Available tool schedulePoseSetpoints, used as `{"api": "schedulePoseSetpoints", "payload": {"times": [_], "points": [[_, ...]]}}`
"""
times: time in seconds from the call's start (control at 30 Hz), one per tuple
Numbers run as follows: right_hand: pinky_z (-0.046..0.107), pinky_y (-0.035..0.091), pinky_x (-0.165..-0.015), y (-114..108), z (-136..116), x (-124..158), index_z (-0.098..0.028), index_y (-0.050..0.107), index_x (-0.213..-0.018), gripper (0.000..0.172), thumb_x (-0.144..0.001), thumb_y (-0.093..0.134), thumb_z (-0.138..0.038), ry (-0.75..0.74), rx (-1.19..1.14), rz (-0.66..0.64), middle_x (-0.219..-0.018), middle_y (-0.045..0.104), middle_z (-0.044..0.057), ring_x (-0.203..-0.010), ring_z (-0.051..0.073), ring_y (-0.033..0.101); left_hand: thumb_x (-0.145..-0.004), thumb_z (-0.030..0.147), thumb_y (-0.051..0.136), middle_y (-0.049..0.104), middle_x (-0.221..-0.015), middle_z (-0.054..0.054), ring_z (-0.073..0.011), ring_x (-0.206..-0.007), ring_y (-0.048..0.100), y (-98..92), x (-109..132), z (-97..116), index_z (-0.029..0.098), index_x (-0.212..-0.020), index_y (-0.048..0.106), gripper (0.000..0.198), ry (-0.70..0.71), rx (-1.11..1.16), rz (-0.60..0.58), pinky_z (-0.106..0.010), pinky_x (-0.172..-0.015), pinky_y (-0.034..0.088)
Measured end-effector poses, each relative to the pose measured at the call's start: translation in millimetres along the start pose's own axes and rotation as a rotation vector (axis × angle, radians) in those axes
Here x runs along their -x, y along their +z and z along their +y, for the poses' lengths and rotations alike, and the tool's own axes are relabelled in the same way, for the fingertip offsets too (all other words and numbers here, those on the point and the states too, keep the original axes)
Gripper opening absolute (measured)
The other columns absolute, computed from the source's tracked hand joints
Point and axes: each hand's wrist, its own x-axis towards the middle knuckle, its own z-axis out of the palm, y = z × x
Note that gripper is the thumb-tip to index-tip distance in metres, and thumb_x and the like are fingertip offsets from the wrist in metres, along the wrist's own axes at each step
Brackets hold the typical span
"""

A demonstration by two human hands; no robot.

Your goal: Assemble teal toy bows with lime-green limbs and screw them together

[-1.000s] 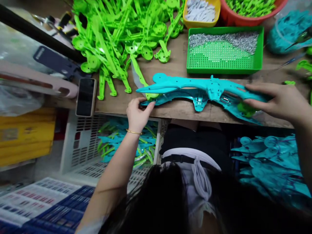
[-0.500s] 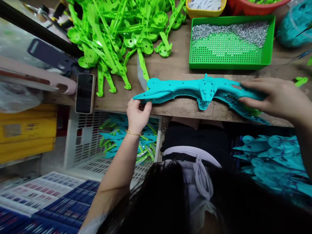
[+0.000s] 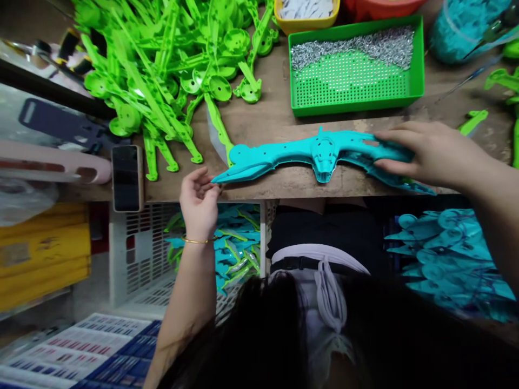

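Turquoise bow shell lies along the near edge, right hand holding its end

Through the head camera I have the turquoise bow-shaped plastic shell (image 3: 292, 152) lying lengthwise along the near edge of the wooden workbench (image 3: 267, 116), its stubby centre grip pointing toward that edge. My right hand (image 3: 432, 156) grasps the shell's right end, fingers over the top and thumb on the near side. My left hand (image 3: 199, 204) is loosely curled at the pointed left tip; I cannot tell whether it grips the tip or only sits against it. A gold bracelet (image 3: 197, 240) circles that wrist.

Just beyond the shell's left end lies a slender lime-green part (image 3: 221, 132). Behind the centre, I see a green perforated tray (image 3: 324, 89) with small silvery metal pieces (image 3: 389, 46) heaped along its far side. A pile of lime-green parts (image 3: 162, 70) covers the bench's far left, with a phone (image 3: 127, 178) at the near edge beside it.

At the far edge are a yellow tub (image 3: 306, 24) and a red basin (image 3: 385, 8). Below the near edge, a white crate (image 3: 138, 270) stands to the left; turquoise shells (image 3: 458, 254) are stacked to the right.
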Motion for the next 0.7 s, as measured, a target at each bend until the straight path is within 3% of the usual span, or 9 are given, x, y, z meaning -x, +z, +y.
{"api": "schedulePoseSetpoints", "payload": {"times": [0.2, 0.53, 0.7], "points": [[0.049, 0.05, -0.085, 0, -5, 5, -0.021, 0.053, -0.135, 0.057, -0.087, 0.052, -0.052, 0.041, -0.035, -0.06, -0.123, 0.062, 0.015, -0.104, 0.036, 0.061, -0.066, 0.02, 0.068, 0.063, -0.092, -0.001, -0.0151, -0.082, 0.06, -2.5, 0, -4, 0.021, -0.105, 0.062, 0.039, 0.016, -0.055, -0.04, -0.035, -0.083, 0.051], [0.052, 0.048, -0.089, 20, -6, 12, -0.028, 0.048, -0.137, 0.052, -0.09, 0.047, -0.049, 0.027, -0.057, 0.051, -0.125, 0.061, 0.011, -0.109, 0.036, 0.058, -0.064, 0.017, 0.065, 0.063, -0.087, 0.002, -0.0164, -0.078, 0.062, -8.2, -2, 4, 0.025, -0.098, 0.065, 0.035, 0.009, -0.087, -0.032, -0.038, -0.077, 0.055], [0.05, 0.046, -0.09, 25, -10, 16, -0.02, 0.051, -0.136, 0.056, -0.089, 0.05, -0.05, 0.048, -0.067, 0.03, -0.125, 0.061, 0.014, -0.11, 0.035, 0.057, -0.068, 0.017, 0.064, 0.066, -0.094, 0.001, -0.0174, -0.083, 0.064, -2.5, -5, 35, 0.025, -0.1, 0.065, 0.033, 0.228, -0.236, 0.068, -0.04, -0.084, 0.054]]}}
